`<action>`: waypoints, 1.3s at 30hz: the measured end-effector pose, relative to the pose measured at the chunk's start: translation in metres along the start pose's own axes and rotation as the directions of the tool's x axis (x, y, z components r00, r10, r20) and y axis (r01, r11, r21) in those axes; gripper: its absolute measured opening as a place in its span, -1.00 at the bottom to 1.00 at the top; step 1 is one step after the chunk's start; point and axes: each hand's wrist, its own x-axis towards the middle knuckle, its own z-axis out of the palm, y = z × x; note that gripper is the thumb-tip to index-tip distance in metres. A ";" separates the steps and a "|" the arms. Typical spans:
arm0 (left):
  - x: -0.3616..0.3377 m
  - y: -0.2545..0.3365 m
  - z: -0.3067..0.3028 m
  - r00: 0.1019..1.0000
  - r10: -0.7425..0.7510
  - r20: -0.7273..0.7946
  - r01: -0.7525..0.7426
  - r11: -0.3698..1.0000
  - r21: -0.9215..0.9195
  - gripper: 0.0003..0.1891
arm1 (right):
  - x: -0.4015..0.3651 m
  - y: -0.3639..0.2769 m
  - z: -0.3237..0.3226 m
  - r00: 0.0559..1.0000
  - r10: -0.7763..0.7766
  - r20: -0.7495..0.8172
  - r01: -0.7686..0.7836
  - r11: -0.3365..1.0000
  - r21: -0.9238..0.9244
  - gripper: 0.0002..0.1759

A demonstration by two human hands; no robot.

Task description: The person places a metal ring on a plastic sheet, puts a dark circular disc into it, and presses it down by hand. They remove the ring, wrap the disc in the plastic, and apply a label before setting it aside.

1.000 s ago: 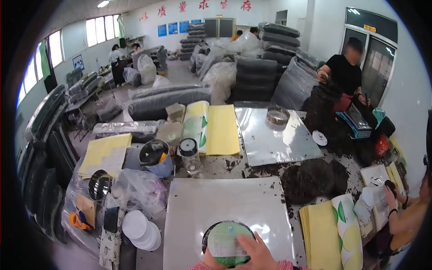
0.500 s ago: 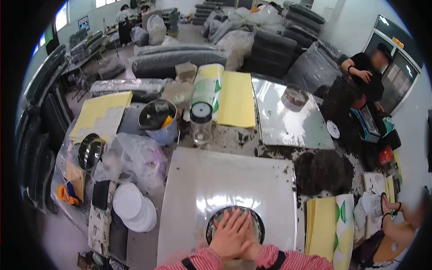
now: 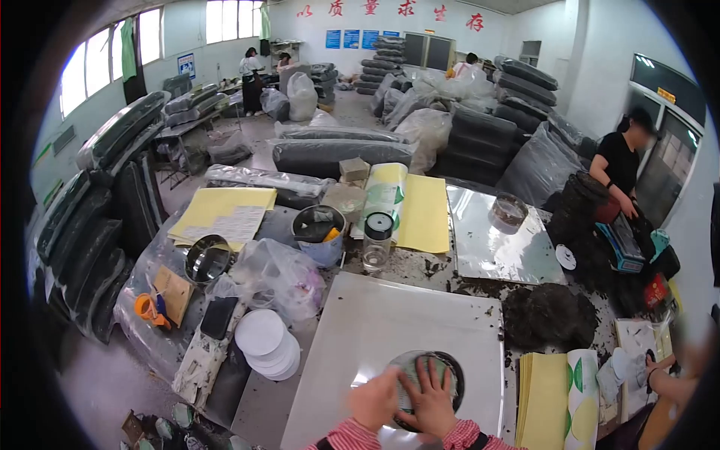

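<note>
Pale green paper covers the round dark cake (image 3: pixel 441 369) under my hands, which sits near the front edge of the white board (image 3: pixel 375 322). My right hand (image 3: pixel 433 401) lies flat on it with the fingers spread. My left hand (image 3: pixel 375 401) rests at the cake's left rim, too blurred for me to tell whether it is flat or curled.

I judge this to be the pressing step, smoothing the paper onto the cake. A next move would call for even pressure out to the rim, without sliding the cake over the board's near edge.

The white surface runs forward from the cake toward a glass jar (image 3: pixel 377 241), so that is where I have room. To the left, a stack of white discs (image 3: pixel 262 341) sits just beside the board. To the right, yellow sheets (image 3: pixel 544 386) and a dark heap (image 3: pixel 551 315) crowd its edge. A co-worker's hand (image 3: pixel 651 366) is further right, well apart.
</note>
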 end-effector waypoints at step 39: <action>-0.074 -0.157 -0.123 0.686 0.458 0.565 -0.485 0.867 -0.115 -0.86 | -0.108 -0.009 0.020 0.993 0.055 -0.103 0.007 0.856 0.516 -0.60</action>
